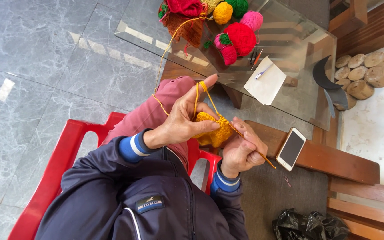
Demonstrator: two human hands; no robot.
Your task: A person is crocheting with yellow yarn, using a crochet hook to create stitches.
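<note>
My left hand [184, 116] pinches a small yellow crochet piece [210, 130] between thumb and fingers, with the yellow yarn strand [170, 44] looped over its raised index finger. My right hand [242, 149] grips a thin crochet hook [262, 155] whose tip goes into the yellow piece. The strand runs up to the yarn balls on the glass table [290, 40]. Both hands hang over my lap, above pink trousers [156, 106].
Several yarn balls, red [241, 38], yellow [222, 12], pink [251, 19] and green [238, 6], lie on the glass table with a white paper and pen [266, 80]. A phone [291, 149] rests on a wooden ledge. Red plastic chair [63, 155], black bag [310, 226], round stones [363, 73].
</note>
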